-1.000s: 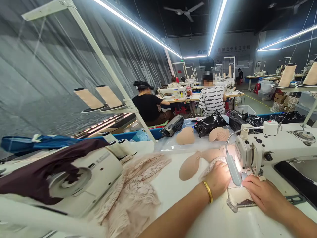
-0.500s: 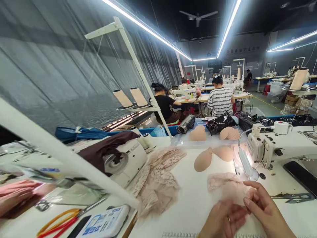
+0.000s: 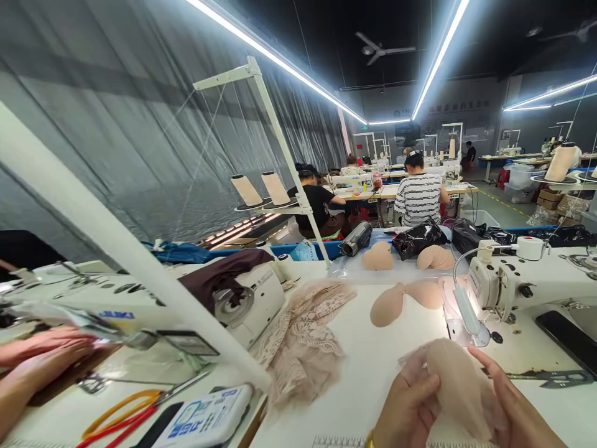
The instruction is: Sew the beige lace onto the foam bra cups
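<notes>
A beige bra cup with sheer fabric over it is held up between my two hands, low at the right of the table. My left hand pinches its left side with thumb and fingers. My right hand holds the right side, index finger along the edge; its other fingertips are partly hidden. Just beyond lies a joined pair of beige cups. A heap of beige lace fabric rests to the left. A lit white sewing machine stands to the right, more pinkish cloth near its needle area.
A phone and dark thread snips lie at right. Left are orange-and-red-handled scissors, a white case, a slanted white post, and a co-worker's hands. A plastic bin stands behind.
My hands have moved apart from close together. The cup, earlier blurred pale fabric, now shows its rounded face between them. The view has shifted slightly.
</notes>
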